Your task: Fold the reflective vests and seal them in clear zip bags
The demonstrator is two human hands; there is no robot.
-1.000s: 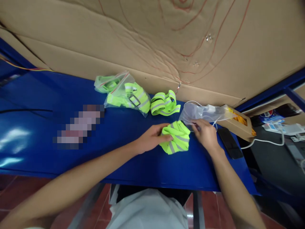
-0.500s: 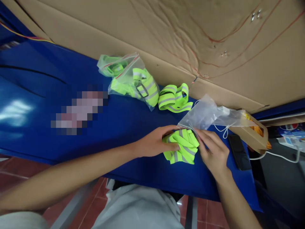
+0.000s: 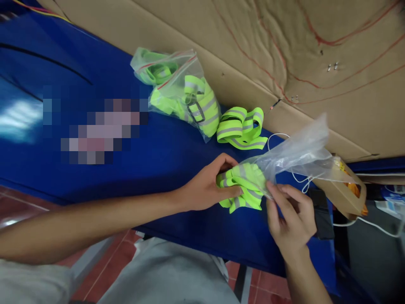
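Booth: Hands both busy in the head view. Left hand [image 3: 207, 190] is clamped round the bundle [image 3: 243, 190], neon yellow with grey stripes, thumb over the top, fingers tucked underneath.

Floor: And where's that bundle sitting?

Booth: Near the front edge of the table [image 3: 142, 156], a touch right of centre. Right hand [image 3: 289, 219] pinches the bag [image 3: 297, 154] at its mouth, right against the bundle's five o'clock corner.

Floor: Line it up for me.

Booth: Bag's long axis runs from the mouth out toward two o'clock, tail lifted off the table. Bundle sits on the mouth's nine o'clock side, touching the plastic. Whether any of it is inside, I can't tell. Left hand carries the bundle, right has only plastic.

Floor: Around them?

Booth: Loose straps [image 3: 242, 128] at twelve o'clock of the bundle, two sealed packs [image 3: 186, 97] at eleven. Phone [image 3: 320, 211] just beside the right hand, box [image 3: 344, 192] and cable [image 3: 373, 223] beyond at three.
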